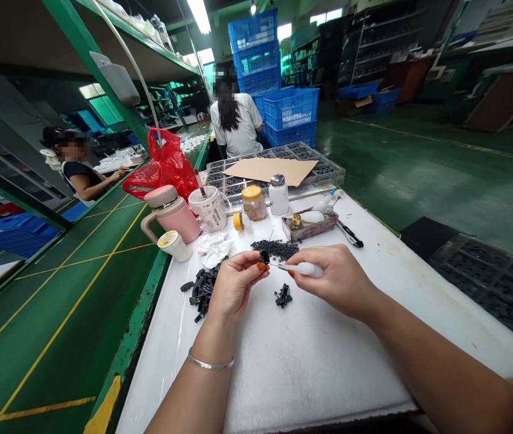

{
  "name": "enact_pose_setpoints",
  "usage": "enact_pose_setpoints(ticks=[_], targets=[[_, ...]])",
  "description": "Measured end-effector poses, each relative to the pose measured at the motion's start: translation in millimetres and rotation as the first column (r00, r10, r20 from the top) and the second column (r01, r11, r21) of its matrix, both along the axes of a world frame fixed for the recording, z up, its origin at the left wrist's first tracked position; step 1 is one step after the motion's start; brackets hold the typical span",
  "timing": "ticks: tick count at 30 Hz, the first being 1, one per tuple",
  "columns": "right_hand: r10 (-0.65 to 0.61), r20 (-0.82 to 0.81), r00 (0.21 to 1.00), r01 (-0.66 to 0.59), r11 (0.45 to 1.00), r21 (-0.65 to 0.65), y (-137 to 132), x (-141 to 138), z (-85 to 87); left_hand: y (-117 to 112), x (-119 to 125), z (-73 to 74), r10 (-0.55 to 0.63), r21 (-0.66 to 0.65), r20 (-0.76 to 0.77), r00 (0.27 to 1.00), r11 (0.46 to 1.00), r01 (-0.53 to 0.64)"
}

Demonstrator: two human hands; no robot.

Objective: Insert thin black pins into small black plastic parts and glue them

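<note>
My left hand (234, 283) pinches a small black plastic part (264, 257) between thumb and fingers above the white table (310, 355). My right hand (334, 278) grips a white-handled tool (304, 269) whose thin tip points left and touches the black part. A pile of black plastic pieces (202, 288) lies just left of my left hand. A small cluster of black pieces (283, 296) sits on the table below the two hands. A heap of tiny dark bits (276, 248) lies just beyond them.
Behind the hands stand a pink mug (172, 214), a white cup (210, 208), a small tub (175, 245), a jar (254, 202), a white bottle (278, 194), a small tray (310, 224) and compartment trays under cardboard (270, 169). Two people work further back. Black trays (495, 280) sit right.
</note>
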State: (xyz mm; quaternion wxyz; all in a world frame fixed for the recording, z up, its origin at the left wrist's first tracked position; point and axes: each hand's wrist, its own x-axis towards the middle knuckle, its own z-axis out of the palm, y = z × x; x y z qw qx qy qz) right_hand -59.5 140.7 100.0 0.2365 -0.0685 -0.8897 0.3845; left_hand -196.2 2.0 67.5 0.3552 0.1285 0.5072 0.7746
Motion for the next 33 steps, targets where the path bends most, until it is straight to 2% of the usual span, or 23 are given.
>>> enact_pose_setpoints(ticks=[5,7,9,11,14,17,20,23,25,26,28,30,31,32,33], targets=[[-0.041,0.144,0.989,0.075,0.968,-0.238,0.4,-5.2,0.7,-1.3,-1.2,0.2,0.005,-0.051,-0.124,0.992,0.999,-0.012],[-0.069,0.162,0.984,0.115,0.949,-0.294,-1.4,-7.4,-2.3,-2.0,-2.6,0.7,0.008,-0.054,-0.168,0.986,0.998,-0.017],[-0.117,0.134,0.984,0.148,0.956,-0.253,-2.9,-9.1,-6.1,-2.9,-4.1,1.6,0.012,-0.032,-0.176,0.984,0.999,-0.018],[-0.155,0.068,0.986,0.164,0.974,-0.156,-3.3,-10.0,-9.8,-3.6,-5.2,3.0,0.021,-0.007,-0.160,0.987,1.000,-0.023],[-0.149,-0.021,0.989,0.149,0.988,-0.033,-2.2,-10.1,-14.3,-4.1,-4.9,4.7,0.030,-0.010,-0.156,0.987,0.999,-0.032],[-0.140,-0.074,0.987,0.143,0.989,0.033,-1.1,-9.3,-17.0,-4.2,-3.5,5.0,0.029,-0.021,-0.209,0.978,0.999,-0.034],[-0.125,-0.039,0.991,0.125,0.992,-0.006,-0.2,-9.8,-16.5,-5.1,-2.5,5.2,0.033,-0.018,-0.286,0.958,0.999,-0.039],[-0.100,0.088,0.991,0.113,0.980,-0.165,1.7,-12.7,-14.3,-6.7,-1.6,7.2,0.036,-0.014,-0.358,0.933,0.999,-0.044],[-0.034,0.148,0.988,0.084,0.935,-0.346,4.2,-15.1,-14.3,-7.6,-0.7,9.4,0.029,-0.017,-0.389,0.921,0.999,-0.039],[0.019,0.160,0.987,0.056,0.890,-0.452,5.8,-16.2,-15.1,-7.9,-0.2,10.6,0.020,-0.025,-0.398,0.917,0.999,-0.033],[0.138,0.165,0.976,0.003,0.757,-0.654,9.0,-17.8,-17.8,-8.3,0.3,12.8,-0.011,-0.054,-0.412,0.911,0.998,-0.013],[0.247,0.177,0.953,-0.017,0.625,-0.780,11.1,-18.9,-20.6,-8.7,-0.4,14.1,-0.048,-0.081,-0.419,0.906,0.997,0.016],[0.282,0.188,0.941,-0.016,0.592,-0.806,11.2,-19.3,-21.4,-9.0,-1.3,14.3,-0.063,-0.087,-0.420,0.905,0.996,0.029],[0.292,0.204,0.934,-0.011,0.597,-0.802,10.7,-19.7,-21.7,-9.3,-2.6,14.2,-0.070,-0.089,-0.419,0.905,0.995,0.036],[0.273,0.223,0.936,-0.005,0.643,-0.766,9.4,-20.1,-21.4,-9.7,-4.2,13.7,-0.070,-0.087,-0.413,0.908,0.995,0.037]])
